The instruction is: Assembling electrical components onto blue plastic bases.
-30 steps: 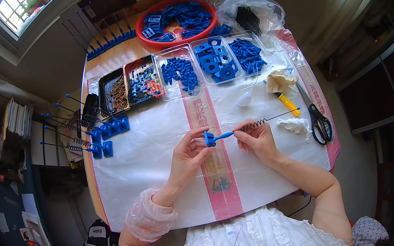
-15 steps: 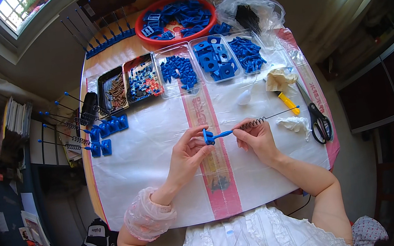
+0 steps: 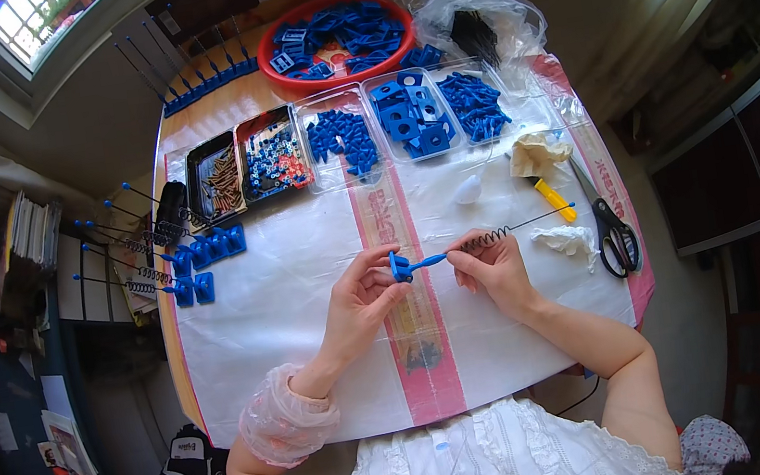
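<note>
Between my hands, a blue plastic piece with a flat base and a slim stem [image 3: 424,262] lies nearly level above the table. My left hand [image 3: 357,297] pinches its base end between thumb and fingers. My right hand [image 3: 491,268] closes round the stem's other end, where a black coil spring [image 3: 489,239] with a long thin rod joins it; the rod points right and ends in a small blue tip [image 3: 572,206]. The fingers of the right hand partly hide the joint. Similar finished-looking blue pieces with springs and rods [image 3: 202,287] stand in rows at the left.
Trays across the table hold screws [image 3: 224,184], small nuts and red bits [image 3: 277,160], blue cones [image 3: 342,141], square plates [image 3: 412,116] and blue stems [image 3: 474,107]. A red basin [image 3: 269,70] stands behind. Black scissors [image 3: 618,243], a yellow-handled tool [image 3: 554,199] and crumpled paper [image 3: 567,240] lie at right.
Both hands keep the same grip on the blue piece and spring. The whole view has shifted very slightly; nothing else visibly differs.
</note>
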### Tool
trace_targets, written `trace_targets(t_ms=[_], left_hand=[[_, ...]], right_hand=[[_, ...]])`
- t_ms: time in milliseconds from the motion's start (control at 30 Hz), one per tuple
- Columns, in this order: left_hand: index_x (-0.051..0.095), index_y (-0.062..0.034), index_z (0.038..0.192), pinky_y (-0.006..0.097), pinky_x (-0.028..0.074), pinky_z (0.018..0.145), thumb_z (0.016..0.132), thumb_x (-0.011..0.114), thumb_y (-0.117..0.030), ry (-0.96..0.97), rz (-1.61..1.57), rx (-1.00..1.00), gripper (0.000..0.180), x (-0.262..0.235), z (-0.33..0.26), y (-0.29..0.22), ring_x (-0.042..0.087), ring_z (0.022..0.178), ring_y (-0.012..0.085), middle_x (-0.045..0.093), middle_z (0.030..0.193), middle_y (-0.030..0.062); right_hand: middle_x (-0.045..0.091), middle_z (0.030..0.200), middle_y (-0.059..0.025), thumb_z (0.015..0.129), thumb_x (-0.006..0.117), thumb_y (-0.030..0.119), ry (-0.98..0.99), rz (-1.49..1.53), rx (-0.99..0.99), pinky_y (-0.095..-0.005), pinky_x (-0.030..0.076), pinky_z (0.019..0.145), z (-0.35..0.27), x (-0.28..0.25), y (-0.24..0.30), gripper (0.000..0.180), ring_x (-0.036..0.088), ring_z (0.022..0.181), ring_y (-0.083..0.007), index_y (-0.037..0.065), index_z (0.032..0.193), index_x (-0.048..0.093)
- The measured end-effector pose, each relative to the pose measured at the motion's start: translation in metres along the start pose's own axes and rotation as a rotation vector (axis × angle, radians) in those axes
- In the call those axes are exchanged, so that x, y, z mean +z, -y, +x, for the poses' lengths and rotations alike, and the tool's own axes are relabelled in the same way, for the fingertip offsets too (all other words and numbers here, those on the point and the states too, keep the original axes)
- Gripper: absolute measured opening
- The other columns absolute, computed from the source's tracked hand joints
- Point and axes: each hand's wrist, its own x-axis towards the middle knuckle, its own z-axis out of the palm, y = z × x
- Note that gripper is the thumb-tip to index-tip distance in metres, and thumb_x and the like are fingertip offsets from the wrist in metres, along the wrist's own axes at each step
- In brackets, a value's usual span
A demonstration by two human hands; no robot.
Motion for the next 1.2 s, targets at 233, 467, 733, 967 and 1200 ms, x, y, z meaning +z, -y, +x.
trace_targets(t_ms=[233, 467, 733, 967, 1200], left_hand=[[0.051, -0.0012, 0.139, 0.023, 0.056, 0.089, 0.092, 0.069, 0.006, -0.009, 0.010, -0.004, 0.051, 0.0014, 0.0001, -0.0011, 0.066, 0.099, 0.0100, 0.061, 0.112, 0.0061], [0.052, -0.0011, 0.139, 0.024, 0.056, 0.090, 0.092, 0.069, 0.006, -0.012, 0.019, 0.003, 0.050, 0.0022, -0.0004, -0.0020, 0.066, 0.100, 0.0103, 0.061, 0.113, 0.0062], [0.053, -0.0016, 0.139, 0.024, 0.053, 0.090, 0.094, 0.070, 0.000, -0.011, 0.033, -0.021, 0.048, 0.0016, -0.0013, -0.0017, 0.064, 0.100, 0.0073, 0.066, 0.109, 0.0019], [0.053, -0.0008, 0.138, 0.025, 0.054, 0.089, 0.094, 0.069, 0.000, -0.015, 0.045, -0.023, 0.046, 0.0018, -0.0014, -0.0011, 0.065, 0.100, 0.0087, 0.065, 0.113, 0.0035], [0.053, -0.0008, 0.138, 0.025, 0.054, 0.092, 0.094, 0.069, 0.000, -0.008, 0.046, -0.028, 0.047, 0.0018, -0.0014, 0.0000, 0.064, 0.102, 0.0087, 0.063, 0.121, 0.0040]], right_hand=[[0.068, 0.068, -0.0037, 0.094, 0.071, 0.007, 0.000, 0.003, -0.001, -0.0208, 0.043, 0.049, 0.0004, -0.0005, 0.0005, 0.007, 0.058, 0.055, -0.0058, 0.001, 0.094, 0.072], [0.068, 0.068, -0.0039, 0.094, 0.071, 0.007, -0.006, 0.011, 0.000, -0.0204, 0.042, 0.049, 0.0005, 0.0000, -0.0002, 0.007, 0.058, 0.055, -0.0055, 0.000, 0.093, 0.072], [0.068, 0.068, -0.0034, 0.094, 0.071, 0.007, 0.001, 0.012, -0.004, -0.0206, 0.043, 0.049, -0.0001, 0.0000, 0.0003, 0.007, 0.058, 0.055, -0.0054, 0.000, 0.094, 0.072], [0.067, 0.070, -0.0027, 0.095, 0.069, 0.007, 0.024, 0.004, -0.005, -0.0210, 0.044, 0.048, -0.0001, -0.0019, -0.0014, 0.005, 0.061, 0.057, -0.0069, 0.002, 0.095, 0.070], [0.067, 0.070, -0.0029, 0.095, 0.069, 0.006, 0.027, 0.002, -0.006, -0.0213, 0.043, 0.049, 0.0001, -0.0024, -0.0016, 0.005, 0.060, 0.057, -0.0068, 0.002, 0.094, 0.070]])
